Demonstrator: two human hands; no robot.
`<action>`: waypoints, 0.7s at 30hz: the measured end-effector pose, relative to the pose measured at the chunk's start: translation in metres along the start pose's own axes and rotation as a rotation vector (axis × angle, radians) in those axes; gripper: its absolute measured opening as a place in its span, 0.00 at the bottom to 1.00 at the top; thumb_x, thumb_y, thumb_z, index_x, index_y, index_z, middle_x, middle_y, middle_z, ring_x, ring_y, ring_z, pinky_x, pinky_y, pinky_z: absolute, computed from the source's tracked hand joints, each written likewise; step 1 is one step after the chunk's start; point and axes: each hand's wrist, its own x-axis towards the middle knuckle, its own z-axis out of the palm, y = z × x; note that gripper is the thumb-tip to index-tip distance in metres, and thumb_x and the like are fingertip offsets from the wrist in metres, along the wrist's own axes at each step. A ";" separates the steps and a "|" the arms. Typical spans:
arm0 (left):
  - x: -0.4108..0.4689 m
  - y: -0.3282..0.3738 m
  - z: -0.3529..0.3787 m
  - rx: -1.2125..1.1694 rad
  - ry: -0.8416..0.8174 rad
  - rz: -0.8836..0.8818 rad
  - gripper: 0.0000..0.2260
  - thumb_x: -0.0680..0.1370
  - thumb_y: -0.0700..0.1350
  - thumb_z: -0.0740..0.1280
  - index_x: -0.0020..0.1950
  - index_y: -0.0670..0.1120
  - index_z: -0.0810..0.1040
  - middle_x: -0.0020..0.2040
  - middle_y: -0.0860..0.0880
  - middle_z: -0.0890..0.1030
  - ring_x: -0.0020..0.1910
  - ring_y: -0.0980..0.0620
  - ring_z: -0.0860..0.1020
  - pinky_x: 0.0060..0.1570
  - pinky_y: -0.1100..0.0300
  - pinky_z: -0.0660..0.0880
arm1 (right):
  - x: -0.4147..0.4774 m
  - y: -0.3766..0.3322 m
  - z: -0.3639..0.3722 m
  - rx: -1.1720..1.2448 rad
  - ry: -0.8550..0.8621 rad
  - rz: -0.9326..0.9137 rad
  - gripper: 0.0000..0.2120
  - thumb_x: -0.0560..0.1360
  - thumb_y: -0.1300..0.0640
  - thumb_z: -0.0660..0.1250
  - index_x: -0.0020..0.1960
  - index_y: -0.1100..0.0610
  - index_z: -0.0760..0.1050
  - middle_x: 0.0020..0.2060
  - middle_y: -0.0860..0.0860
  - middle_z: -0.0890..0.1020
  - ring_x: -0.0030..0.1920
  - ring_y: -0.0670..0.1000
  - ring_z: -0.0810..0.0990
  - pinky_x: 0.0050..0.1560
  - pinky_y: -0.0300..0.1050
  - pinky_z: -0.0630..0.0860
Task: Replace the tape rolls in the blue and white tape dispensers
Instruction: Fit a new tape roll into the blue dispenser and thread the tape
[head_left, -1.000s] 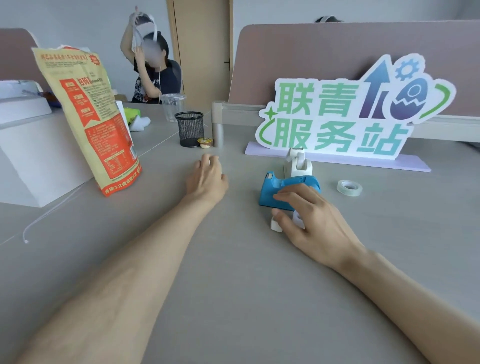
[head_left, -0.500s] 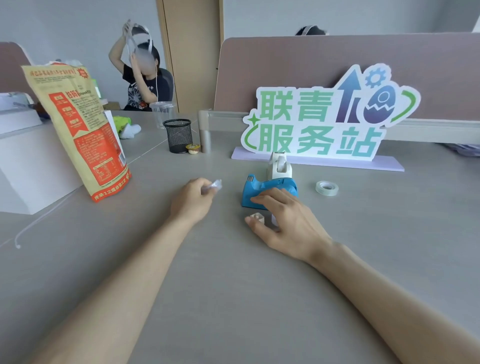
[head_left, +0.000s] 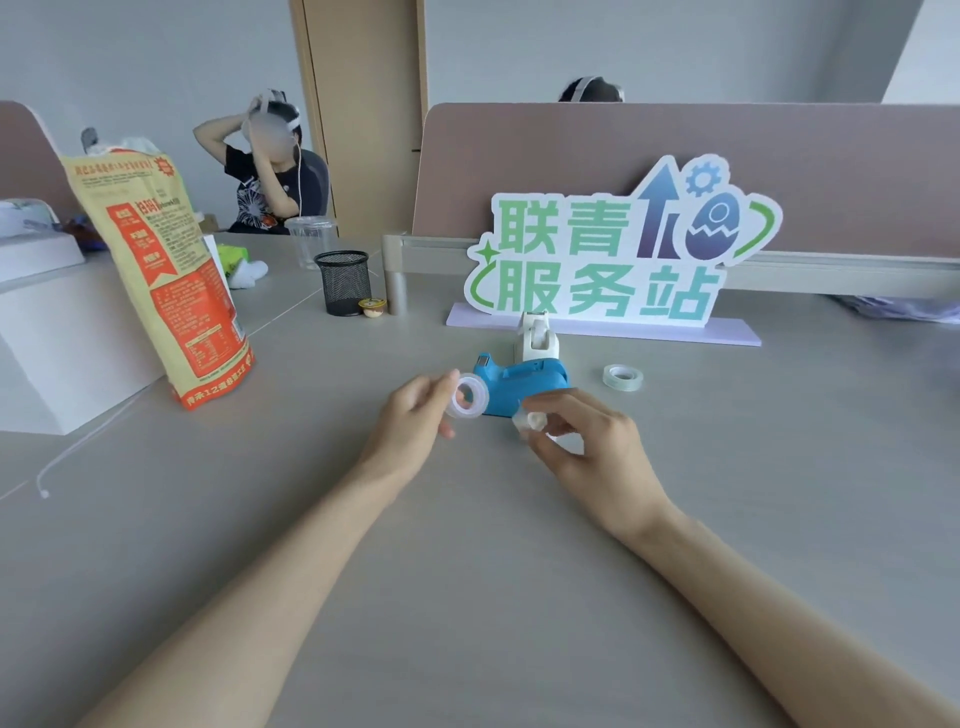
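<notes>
Hands (head_left: 415, 415) clear of blue dispenser (head_left: 524, 387)

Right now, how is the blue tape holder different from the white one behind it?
The blue tape dispenser is blue and lies long and low, side-on to the camera; the white tape dispenser is white and looks taller and narrower from here. The blue one sits nearer, just behind the left hand and right hand; the white one stands farther back, by the sign. Both rest on the grey table.
</notes>
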 end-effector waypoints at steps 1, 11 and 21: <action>-0.003 0.003 0.005 -0.014 -0.028 0.007 0.15 0.79 0.57 0.60 0.46 0.47 0.78 0.41 0.45 0.80 0.33 0.56 0.77 0.39 0.56 0.69 | 0.001 -0.001 -0.002 0.036 0.028 0.040 0.10 0.71 0.66 0.72 0.52 0.57 0.80 0.45 0.40 0.78 0.43 0.42 0.78 0.48 0.31 0.75; -0.017 0.017 0.029 -0.238 -0.149 -0.041 0.11 0.80 0.49 0.62 0.54 0.44 0.79 0.47 0.52 0.83 0.44 0.54 0.80 0.36 0.59 0.73 | 0.006 -0.007 -0.004 0.171 0.083 0.227 0.10 0.70 0.63 0.74 0.46 0.51 0.78 0.43 0.44 0.81 0.45 0.41 0.80 0.46 0.25 0.73; -0.025 0.022 0.032 -0.208 -0.224 -0.021 0.11 0.80 0.48 0.62 0.55 0.43 0.78 0.46 0.53 0.84 0.45 0.59 0.82 0.39 0.59 0.76 | 0.005 -0.002 -0.001 0.139 0.106 0.193 0.07 0.69 0.64 0.74 0.43 0.54 0.80 0.43 0.48 0.82 0.45 0.44 0.80 0.45 0.28 0.74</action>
